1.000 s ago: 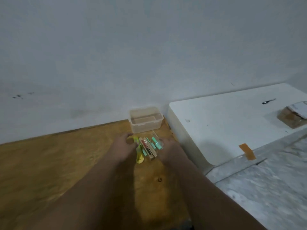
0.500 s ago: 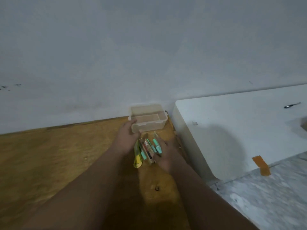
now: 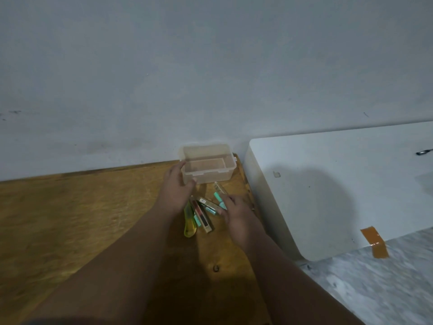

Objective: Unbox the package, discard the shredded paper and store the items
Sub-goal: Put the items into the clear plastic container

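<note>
A clear plastic container stands open on the wooden board, against the wall. My left hand touches its near left corner, fingers along the left wall and thumb on the front wall. Just in front lies a small pile of items: a yellow utility knife, slim gold and brown boxes, teal tubes and a small gold box. My right hand rests its fingers on the teal tubes at the pile's right side.
A white tabletop sits directly right of the board, with a strip of orange tape at its near edge and a small dark metal object far right. Marbled floor lies below it. The grey wall is close behind.
The bundle held between both hands now lies on the board. My left hand has left it and moved up to the container's corner. The view shifted left.
</note>
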